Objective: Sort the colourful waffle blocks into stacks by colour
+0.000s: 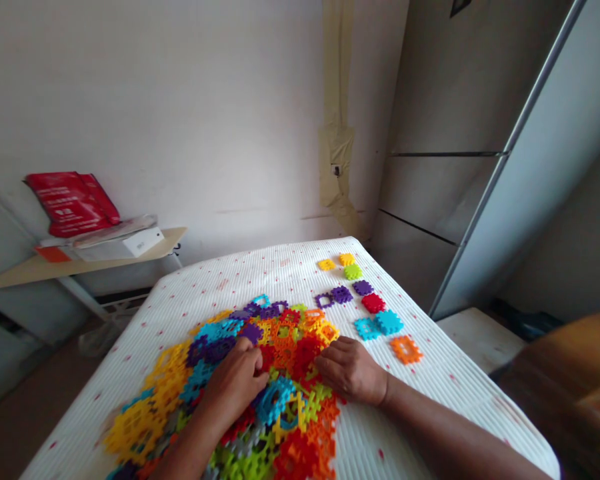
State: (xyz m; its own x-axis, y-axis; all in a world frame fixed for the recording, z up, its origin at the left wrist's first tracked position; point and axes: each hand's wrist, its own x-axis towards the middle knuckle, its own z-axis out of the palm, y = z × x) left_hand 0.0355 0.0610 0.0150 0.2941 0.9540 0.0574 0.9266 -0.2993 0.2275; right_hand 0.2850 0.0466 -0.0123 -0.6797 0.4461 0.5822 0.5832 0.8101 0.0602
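Observation:
A big heap of interlocking plastic tiles point(215, 393) in yellow, blue, purple, orange, red and green covers the near part of a white quilted table point(280, 273). My left hand point(235, 383) rests on the heap, fingers curled into the pieces at its middle. My right hand point(350, 370) lies at the heap's right edge, fingers bent down onto red and orange tiles. What either hand grips is hidden under the fingers. Apart from the heap, single tiles lie spread at the right: yellow point(326, 265), green point(353, 272), purple point(341, 294), red point(373, 303), blue point(387, 322), orange point(406, 349).
A low shelf point(80, 263) at the left wall carries a red bag point(73, 202) and a white box point(130, 243). A grey cabinet point(480, 167) stands at the right, with a wooden surface point(565, 380) near my right arm. The table's far half is bare cloth.

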